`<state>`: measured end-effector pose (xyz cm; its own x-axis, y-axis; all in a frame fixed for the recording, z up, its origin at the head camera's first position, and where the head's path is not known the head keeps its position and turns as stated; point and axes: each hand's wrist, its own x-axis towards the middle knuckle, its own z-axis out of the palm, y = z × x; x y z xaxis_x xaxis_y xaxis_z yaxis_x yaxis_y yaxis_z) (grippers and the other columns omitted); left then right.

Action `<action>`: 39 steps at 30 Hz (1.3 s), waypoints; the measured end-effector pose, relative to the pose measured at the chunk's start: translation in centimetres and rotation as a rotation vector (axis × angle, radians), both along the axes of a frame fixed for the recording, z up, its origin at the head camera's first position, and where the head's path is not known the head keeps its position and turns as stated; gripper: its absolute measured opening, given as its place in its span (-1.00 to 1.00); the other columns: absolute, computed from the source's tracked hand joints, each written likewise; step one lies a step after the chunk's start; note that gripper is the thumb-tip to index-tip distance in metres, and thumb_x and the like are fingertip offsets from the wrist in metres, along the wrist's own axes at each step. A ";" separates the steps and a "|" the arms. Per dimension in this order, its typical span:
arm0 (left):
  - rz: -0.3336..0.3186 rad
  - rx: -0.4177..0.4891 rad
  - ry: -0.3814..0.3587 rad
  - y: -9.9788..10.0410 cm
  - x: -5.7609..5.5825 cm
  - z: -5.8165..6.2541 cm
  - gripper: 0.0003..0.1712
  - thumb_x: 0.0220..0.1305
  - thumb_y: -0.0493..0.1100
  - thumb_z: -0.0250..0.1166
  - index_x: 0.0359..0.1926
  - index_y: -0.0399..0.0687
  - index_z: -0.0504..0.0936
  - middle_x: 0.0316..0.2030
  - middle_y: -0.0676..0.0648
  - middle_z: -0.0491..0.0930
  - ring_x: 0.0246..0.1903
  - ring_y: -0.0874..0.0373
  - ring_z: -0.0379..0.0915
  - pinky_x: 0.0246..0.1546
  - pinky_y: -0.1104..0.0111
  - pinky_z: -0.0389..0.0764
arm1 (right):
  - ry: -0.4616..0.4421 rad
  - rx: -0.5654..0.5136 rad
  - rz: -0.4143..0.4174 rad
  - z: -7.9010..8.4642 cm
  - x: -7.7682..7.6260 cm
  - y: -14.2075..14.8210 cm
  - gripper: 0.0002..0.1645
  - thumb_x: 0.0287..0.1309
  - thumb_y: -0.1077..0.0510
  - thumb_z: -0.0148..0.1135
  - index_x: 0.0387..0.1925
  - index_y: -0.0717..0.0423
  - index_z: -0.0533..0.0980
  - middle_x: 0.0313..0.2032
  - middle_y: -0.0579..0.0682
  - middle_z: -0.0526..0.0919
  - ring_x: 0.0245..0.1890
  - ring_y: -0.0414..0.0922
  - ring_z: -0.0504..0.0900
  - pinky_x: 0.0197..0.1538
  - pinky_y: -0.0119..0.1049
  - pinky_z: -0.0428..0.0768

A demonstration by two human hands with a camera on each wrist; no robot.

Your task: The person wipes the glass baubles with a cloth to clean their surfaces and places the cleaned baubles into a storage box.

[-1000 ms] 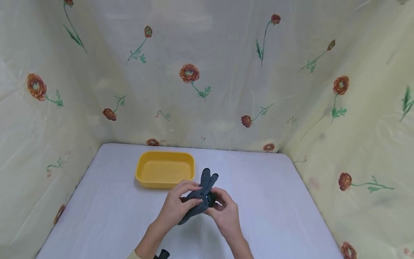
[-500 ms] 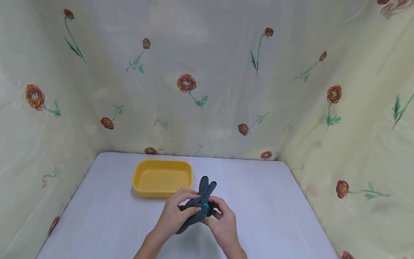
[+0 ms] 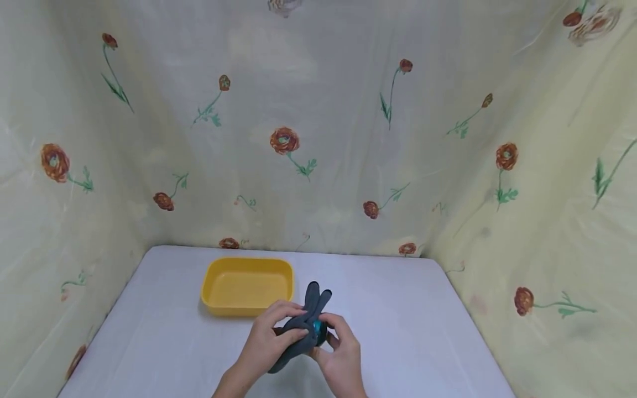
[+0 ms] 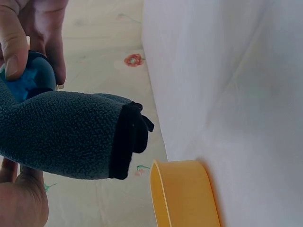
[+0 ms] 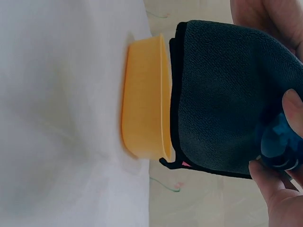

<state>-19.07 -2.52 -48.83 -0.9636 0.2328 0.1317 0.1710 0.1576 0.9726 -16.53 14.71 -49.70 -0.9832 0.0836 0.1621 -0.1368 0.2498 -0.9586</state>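
A dark grey fleecy cloth (image 3: 312, 299) with black edging is bunched in my left hand (image 3: 264, 338), its folded ends sticking up and away. Against the cloth sits a small, rounded, glossy blue object (image 3: 319, 331), with darker parts; its exact kind cannot be told. My right hand (image 3: 342, 356) pinches this blue object between thumb and fingers. In the left wrist view the cloth (image 4: 71, 132) lies beside the blue object (image 4: 35, 78). The right wrist view has the cloth (image 5: 222, 90) spread behind the blue object (image 5: 277, 142), covering part of the left hand.
A yellow rectangular tray (image 3: 249, 290) stands on the white table (image 3: 398, 320), beyond and to the left of my hands. Pale curtains (image 3: 338, 143) with red flowers enclose the back and both sides.
The head view has tilted up, so everything sits lower. Both hands keep their hold, and more of the blue object's bright surface shows beside the cloth. A black item at the bottom edge has left view.
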 end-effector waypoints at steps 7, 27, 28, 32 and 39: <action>-0.010 0.016 -0.010 0.0 -0.1 -0.3 -0.67 0.14 0.07 0.46 -0.04 0.36 0.70 0.03 0.11 0.60 0.09 0.05 0.46 -0.02 0.31 0.70 | -0.039 0.005 -0.032 0.2 0.3 -0.3 -0.30 -0.23 0.41 0.56 -0.02 -0.13 0.53 0.05 -0.11 0.57 0.21 -0.03 0.51 0.20 -0.30 0.59; 0.002 0.007 -0.026 0.5 0.0 0.0 -0.66 0.13 0.13 0.45 -0.05 0.36 0.69 0.01 0.09 0.59 0.06 0.04 0.48 -0.05 0.28 0.71 | 0.205 0.125 -0.178 -0.4 0.8 -1.7 -0.09 -0.38 0.59 0.52 0.09 -0.03 0.49 -0.05 -0.07 0.53 0.06 -0.09 0.60 0.16 -0.27 0.60; 0.004 0.007 -0.026 0.5 0.0 0.0 -0.67 0.13 0.13 0.45 -0.05 0.36 0.69 0.01 0.09 0.59 0.06 0.04 0.48 -0.04 0.27 0.71 | 0.215 0.140 -0.186 -0.4 0.9 -1.7 -0.08 -0.38 0.59 0.53 0.09 -0.04 0.48 -0.06 -0.07 0.53 0.05 -0.11 0.60 0.16 -0.27 0.61; 0.004 0.016 -0.032 0.5 0.0 0.0 -0.66 0.13 0.14 0.45 -0.05 0.34 0.69 0.01 0.08 0.59 0.06 0.03 0.47 -0.04 0.28 0.71 | 0.269 0.186 -0.209 -0.4 1.0 -1.9 -0.07 -0.42 0.60 0.54 0.08 -0.02 0.50 -0.11 -0.07 0.54 -0.03 -0.16 0.61 0.11 -0.21 0.64; -0.009 0.033 -0.065 0.5 0.0 0.2 -0.65 0.12 0.13 0.46 -0.05 0.28 0.69 0.02 0.05 0.58 0.07 0.02 0.45 0.01 0.23 0.69 | 0.291 0.316 -0.261 -0.5 1.2 -2.0 -0.12 -0.42 0.53 0.59 0.03 -0.07 0.52 -0.17 -0.19 0.48 -0.16 -0.32 0.51 -0.04 -0.24 0.71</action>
